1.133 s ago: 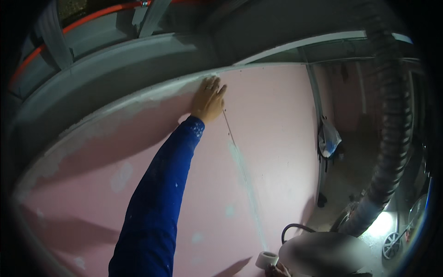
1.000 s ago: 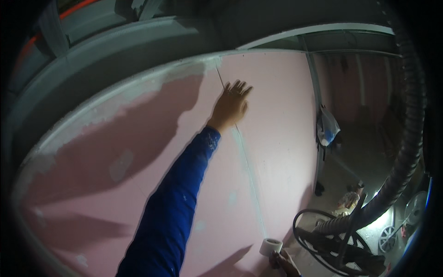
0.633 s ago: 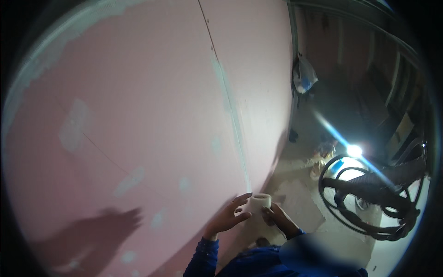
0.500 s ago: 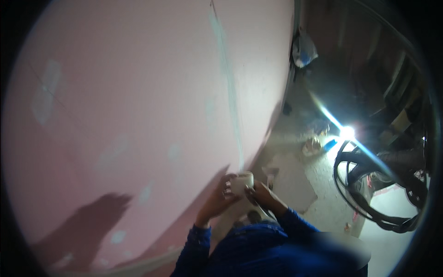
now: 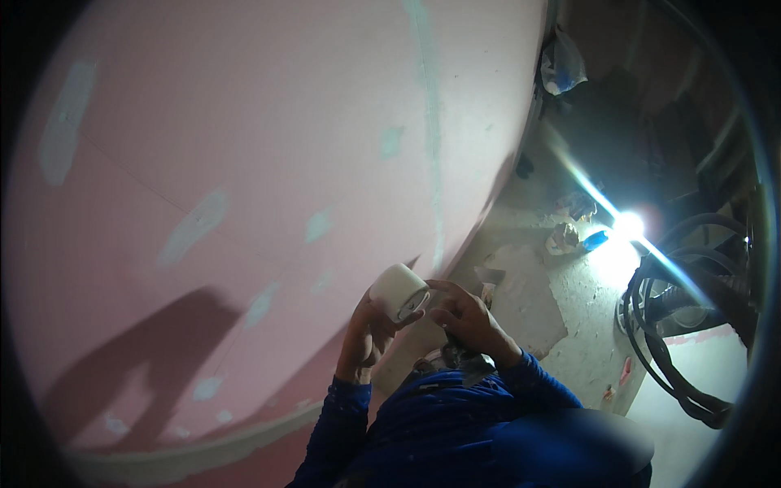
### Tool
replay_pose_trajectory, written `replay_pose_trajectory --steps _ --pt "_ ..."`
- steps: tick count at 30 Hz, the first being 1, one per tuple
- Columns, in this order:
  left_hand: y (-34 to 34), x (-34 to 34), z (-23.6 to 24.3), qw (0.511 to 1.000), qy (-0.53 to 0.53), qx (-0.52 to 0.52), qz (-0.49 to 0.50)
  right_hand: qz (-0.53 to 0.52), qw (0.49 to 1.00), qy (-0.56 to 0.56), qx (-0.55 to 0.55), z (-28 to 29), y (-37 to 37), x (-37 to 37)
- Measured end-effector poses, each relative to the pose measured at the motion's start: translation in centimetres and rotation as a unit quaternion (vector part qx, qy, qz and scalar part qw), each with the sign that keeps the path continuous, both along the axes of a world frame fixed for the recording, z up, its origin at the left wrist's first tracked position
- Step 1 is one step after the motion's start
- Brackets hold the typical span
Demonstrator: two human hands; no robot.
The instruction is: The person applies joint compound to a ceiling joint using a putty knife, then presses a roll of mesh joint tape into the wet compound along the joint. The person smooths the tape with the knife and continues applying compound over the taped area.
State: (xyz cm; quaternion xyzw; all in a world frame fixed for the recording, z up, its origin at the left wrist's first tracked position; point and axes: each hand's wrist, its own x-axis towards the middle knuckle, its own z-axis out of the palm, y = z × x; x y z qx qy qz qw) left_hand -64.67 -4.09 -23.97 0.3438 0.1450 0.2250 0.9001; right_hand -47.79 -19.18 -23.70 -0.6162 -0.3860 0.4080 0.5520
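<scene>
A white roll of what looks like tape [image 5: 394, 286] is held low in front of my body, tilted so that its round end faces right and down. My left hand [image 5: 366, 335] is closed around its lower left side and bears it. On the other side, my right hand [image 5: 470, 319] has its forefinger stretched to the roll's right rim. The right thumb is bent and stands apart from that finger; its other fingers are partly hidden. Beside both hands rises a pink wall board [image 5: 268, 146] with pale green patches and a long filled seam [image 5: 433, 138].
On the floor [image 5: 521, 285] lie a flat grey sheet and crumpled scraps [image 5: 563, 238]. A bright lamp [image 5: 628, 226] shines at the right, next to looped black cables [image 5: 651, 342]. A plastic bag [image 5: 563, 63] sits by the wall's far end.
The roll has turned, so its round end now shows, and it has moved slightly left and up. My right hand has slid from its lower side to its right rim. The view has shifted.
</scene>
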Motion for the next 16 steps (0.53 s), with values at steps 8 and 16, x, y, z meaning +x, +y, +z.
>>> replay_pose_trajectory --steps 8,16 --pt "-1.1 0.2 2.4 0.998 0.053 0.008 0.031 -0.09 0.994 -0.045 0.031 1.0 0.7 -0.3" --pt "-1.0 0.3 4.6 0.994 0.103 -0.035 0.001 -0.062 0.973 -0.191 0.114 2.7 1.2 -1.5"
